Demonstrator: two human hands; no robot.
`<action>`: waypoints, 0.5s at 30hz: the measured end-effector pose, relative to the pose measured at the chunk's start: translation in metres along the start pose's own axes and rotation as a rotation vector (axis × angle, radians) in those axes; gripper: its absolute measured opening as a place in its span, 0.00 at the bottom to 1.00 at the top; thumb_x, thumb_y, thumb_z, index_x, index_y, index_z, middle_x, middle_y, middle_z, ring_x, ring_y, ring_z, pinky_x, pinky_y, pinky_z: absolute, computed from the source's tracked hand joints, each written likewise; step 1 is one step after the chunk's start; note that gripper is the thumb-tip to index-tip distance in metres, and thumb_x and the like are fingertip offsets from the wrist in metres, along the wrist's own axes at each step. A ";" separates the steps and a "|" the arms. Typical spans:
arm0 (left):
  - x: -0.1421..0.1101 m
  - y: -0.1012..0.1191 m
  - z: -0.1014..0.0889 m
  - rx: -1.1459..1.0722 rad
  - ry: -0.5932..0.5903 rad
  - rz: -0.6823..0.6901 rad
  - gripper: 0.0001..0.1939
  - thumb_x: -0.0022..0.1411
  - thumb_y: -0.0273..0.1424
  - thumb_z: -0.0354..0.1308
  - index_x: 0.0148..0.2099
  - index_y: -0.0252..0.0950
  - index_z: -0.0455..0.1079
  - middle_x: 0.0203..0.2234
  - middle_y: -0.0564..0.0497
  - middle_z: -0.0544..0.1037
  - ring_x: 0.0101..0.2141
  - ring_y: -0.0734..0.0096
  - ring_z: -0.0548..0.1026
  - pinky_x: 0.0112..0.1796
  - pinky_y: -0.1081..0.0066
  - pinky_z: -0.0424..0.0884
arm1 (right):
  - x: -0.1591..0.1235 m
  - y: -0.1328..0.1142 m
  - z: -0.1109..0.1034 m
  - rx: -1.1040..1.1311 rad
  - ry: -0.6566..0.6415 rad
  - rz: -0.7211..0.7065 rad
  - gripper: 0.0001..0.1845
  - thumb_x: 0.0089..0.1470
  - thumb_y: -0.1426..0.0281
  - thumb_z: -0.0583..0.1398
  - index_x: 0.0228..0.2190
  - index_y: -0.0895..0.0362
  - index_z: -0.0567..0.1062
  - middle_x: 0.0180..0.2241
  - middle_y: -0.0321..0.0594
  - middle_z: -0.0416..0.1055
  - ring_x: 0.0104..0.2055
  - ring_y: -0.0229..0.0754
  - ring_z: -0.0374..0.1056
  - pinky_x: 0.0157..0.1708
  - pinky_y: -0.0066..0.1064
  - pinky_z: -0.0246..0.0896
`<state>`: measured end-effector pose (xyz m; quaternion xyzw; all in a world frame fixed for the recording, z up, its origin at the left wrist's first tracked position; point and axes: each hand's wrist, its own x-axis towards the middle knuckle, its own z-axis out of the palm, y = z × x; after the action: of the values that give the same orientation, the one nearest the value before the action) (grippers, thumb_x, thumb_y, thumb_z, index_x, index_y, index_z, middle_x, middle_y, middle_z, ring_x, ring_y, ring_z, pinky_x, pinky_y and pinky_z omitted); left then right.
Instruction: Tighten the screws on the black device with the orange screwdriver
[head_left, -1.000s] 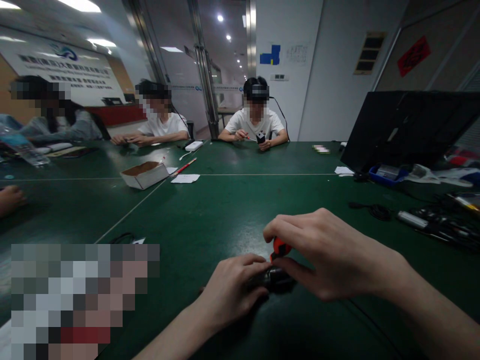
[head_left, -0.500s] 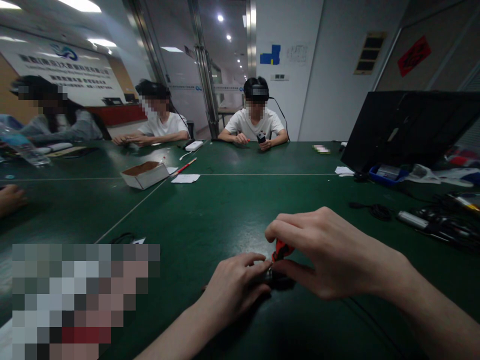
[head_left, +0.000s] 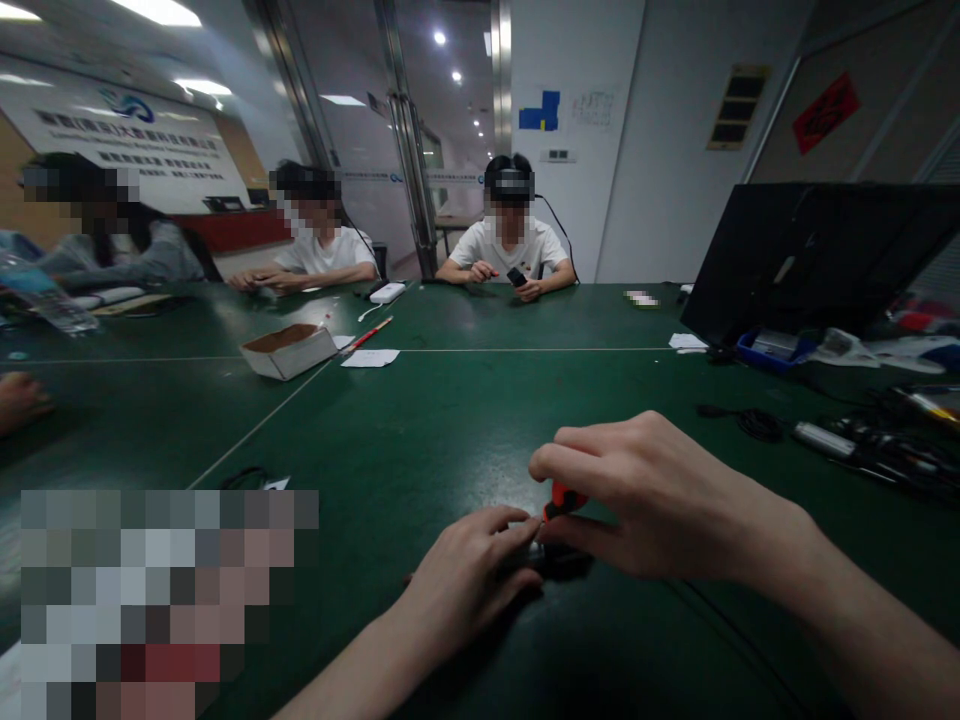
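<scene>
My right hand [head_left: 622, 500] is closed around the red and black handle of a screwdriver [head_left: 562, 498], which points down. Its tip meets a dark, shiny device [head_left: 534, 553] lying on the green table [head_left: 480, 420]. Over that device my left hand [head_left: 480, 560] is closed, thumb on the near side and fingers on the far side, pressing it to the tabletop. Most of the device is covered by my left hand, so its kind does not show. A thin black cable [head_left: 735, 632] runs toward me from near my right hand.
An open cardboard box [head_left: 289, 352] stands left of centre beside paper slips [head_left: 370, 358] and a red pencil [head_left: 373, 332]. Right of me are a monitor [head_left: 817, 260], a blue tray [head_left: 772, 350] and coiled cables [head_left: 750, 422]. Co-workers [head_left: 514, 240] sit around the table.
My right hand shifts and turns slightly with the screwdriver, staying over the same spot. My left hand stays on the device. Across the table, a co-worker tilts a small dark object.
</scene>
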<state>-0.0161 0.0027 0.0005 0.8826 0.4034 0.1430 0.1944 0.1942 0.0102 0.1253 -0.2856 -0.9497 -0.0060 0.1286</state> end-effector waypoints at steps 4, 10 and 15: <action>0.000 -0.001 0.001 -0.009 0.001 0.006 0.13 0.62 0.29 0.59 0.50 0.40 0.72 0.50 0.46 0.73 0.47 0.56 0.73 0.45 0.62 0.71 | -0.002 -0.002 -0.003 0.078 -0.027 0.023 0.09 0.55 0.71 0.56 0.40 0.56 0.65 0.35 0.35 0.69 0.29 0.35 0.62 0.24 0.28 0.48; 0.000 0.001 -0.001 -0.008 0.003 -0.018 0.14 0.61 0.29 0.60 0.50 0.40 0.71 0.48 0.46 0.74 0.46 0.57 0.73 0.45 0.63 0.71 | -0.001 0.000 0.000 0.049 0.011 0.026 0.09 0.57 0.72 0.55 0.41 0.55 0.64 0.34 0.33 0.70 0.28 0.35 0.63 0.24 0.28 0.47; -0.001 0.000 0.001 -0.019 0.025 -0.032 0.14 0.61 0.30 0.60 0.50 0.38 0.68 0.44 0.47 0.74 0.44 0.58 0.73 0.44 0.62 0.70 | 0.000 0.002 0.001 -0.044 0.022 0.004 0.03 0.59 0.68 0.55 0.35 0.53 0.64 0.28 0.31 0.67 0.25 0.35 0.60 0.22 0.28 0.44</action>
<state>-0.0162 0.0015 -0.0009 0.8722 0.4185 0.1550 0.2001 0.1948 0.0116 0.1238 -0.2900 -0.9473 -0.0297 0.1326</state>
